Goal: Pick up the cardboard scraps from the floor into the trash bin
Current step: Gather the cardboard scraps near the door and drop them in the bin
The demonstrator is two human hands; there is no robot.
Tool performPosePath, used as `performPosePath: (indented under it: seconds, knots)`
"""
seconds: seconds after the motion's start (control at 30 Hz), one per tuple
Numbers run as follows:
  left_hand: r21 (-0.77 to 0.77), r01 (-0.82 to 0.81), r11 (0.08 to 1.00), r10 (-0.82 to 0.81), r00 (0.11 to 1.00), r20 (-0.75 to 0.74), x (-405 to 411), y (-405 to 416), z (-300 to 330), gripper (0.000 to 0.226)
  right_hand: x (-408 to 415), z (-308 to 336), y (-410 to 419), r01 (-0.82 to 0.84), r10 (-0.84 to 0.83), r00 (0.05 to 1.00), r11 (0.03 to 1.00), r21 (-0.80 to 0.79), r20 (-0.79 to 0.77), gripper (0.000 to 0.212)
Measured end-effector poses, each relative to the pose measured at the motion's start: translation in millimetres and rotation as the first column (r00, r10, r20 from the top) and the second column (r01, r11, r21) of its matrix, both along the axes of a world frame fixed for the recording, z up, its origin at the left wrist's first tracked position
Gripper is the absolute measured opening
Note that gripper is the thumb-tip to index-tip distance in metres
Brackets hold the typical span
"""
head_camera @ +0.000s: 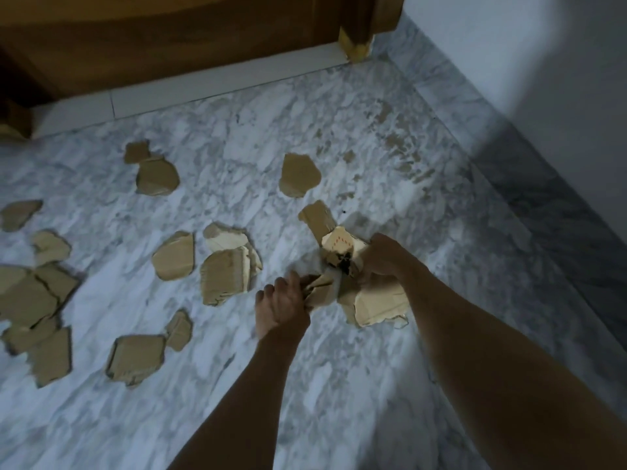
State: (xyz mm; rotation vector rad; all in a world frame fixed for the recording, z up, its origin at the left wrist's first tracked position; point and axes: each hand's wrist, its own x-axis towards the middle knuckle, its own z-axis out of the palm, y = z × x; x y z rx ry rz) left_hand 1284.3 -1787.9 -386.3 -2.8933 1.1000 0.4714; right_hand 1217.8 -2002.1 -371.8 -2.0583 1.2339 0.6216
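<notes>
Two hands work together: the left hand (283, 308) pinches a torn brown cardboard scrap (319, 293) while the right hand (383, 261) clutches a gathered bundle of brown cardboard pieces (376, 305), probably consolidating one load. Many scraps lie on the grey-white marble floor (339, 385); no bin shows.

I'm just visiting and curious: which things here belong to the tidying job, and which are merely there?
Part of the job:
- torn brown cardboard scraps scattered on the floor
- bunch of gathered scraps
- left hand and right hand, both gripping the bunch

Merely there:
- grey-white marble floor
- brown wooden door
- white wall
</notes>
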Motion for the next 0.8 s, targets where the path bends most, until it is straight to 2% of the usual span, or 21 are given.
performPosePath:
  seconds: [0.1,0.13,0.23,0.33,0.47,0.53,0.63,0.67,0.73,0.8]
  knots:
    - [-0.071,0.013,0.997,-0.012,1.0,0.013,-1,3,1,0.047,4,13,-7,0.063,-0.067,0.997,0.993,0.097,0.031,0.058]
    - [-0.098,-0.025,0.995,0.024,1.0,-0.014,4,3,2,0.046,7,17,-11,0.092,-0.102,0.993,0.986,0.142,0.062,0.059]
    - [-0.185,-0.226,0.956,0.202,0.969,-0.142,21,4,5,0.04,21,30,-19,0.222,-0.276,0.941,0.941,0.257,0.196,0.082]
    - [-0.331,-0.421,0.844,0.348,0.901,-0.258,49,11,14,0.042,47,36,-16,0.302,-0.397,0.883,0.888,0.347,0.249,0.065]
    - [-0.308,-0.678,0.667,0.567,0.73,-0.381,105,21,31,0.057,82,22,4,0.346,-0.442,0.88,0.846,0.406,0.173,0.065]
    - [-0.248,-0.741,0.624,0.609,0.66,-0.441,127,27,29,0.059,95,10,14,0.332,-0.403,0.899,0.883,0.331,0.17,0.075]
    - [-0.093,-0.7,0.709,0.603,0.669,-0.435,136,33,17,0.063,110,-6,25,0.292,-0.32,0.939,0.936,0.197,0.129,0.115]
    - [-0.043,-0.672,0.739,0.598,0.684,-0.418,134,34,11,0.066,113,-9,27,0.286,-0.302,0.948,0.946,0.15,0.096,0.12]
    - [0.005,-0.655,0.755,0.612,0.703,-0.362,127,30,5,0.072,117,-8,31,0.251,-0.252,0.967,0.967,0.036,0.031,0.116]
    - [0.016,-0.651,0.759,0.624,0.721,-0.301,124,22,5,0.071,118,-3,34,0.233,-0.233,0.972,0.972,-0.007,0.028,0.106]
